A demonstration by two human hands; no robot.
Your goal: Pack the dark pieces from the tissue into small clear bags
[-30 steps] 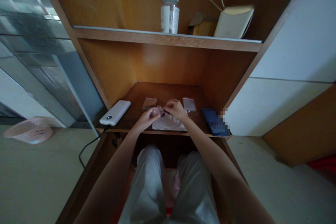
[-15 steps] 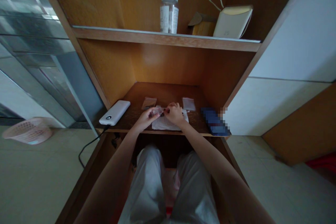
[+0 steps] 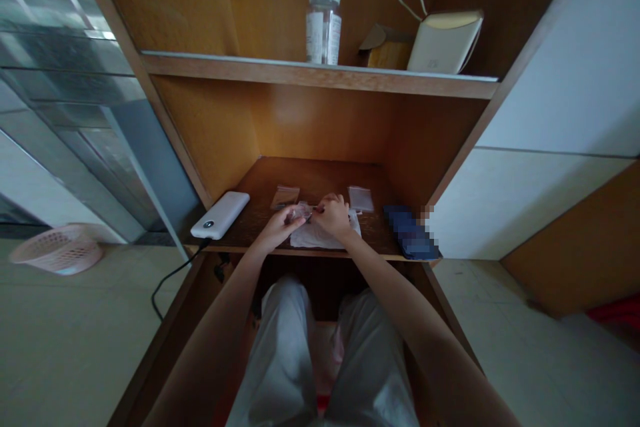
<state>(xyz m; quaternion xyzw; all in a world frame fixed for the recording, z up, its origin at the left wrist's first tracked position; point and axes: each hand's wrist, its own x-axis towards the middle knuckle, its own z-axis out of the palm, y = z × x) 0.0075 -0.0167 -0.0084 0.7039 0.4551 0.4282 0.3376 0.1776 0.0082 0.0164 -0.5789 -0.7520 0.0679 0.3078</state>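
Brown wood [image 3: 325, 173] runs from shelf edge [image 3: 320, 253] past the left hand [image 3: 279, 224], gripping clear plastic [image 3: 300, 211]; right hand [image 3: 334, 215], hold unclear.

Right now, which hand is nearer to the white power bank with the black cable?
Left. The left hand, holding a clear plastic item, is right of the white power bank, not touching it; the right hand is farther right.

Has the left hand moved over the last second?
No. Judged against the front edge of the dark-brown wooden shelf, the left hand shows no visible shift, sideways, forward or back.
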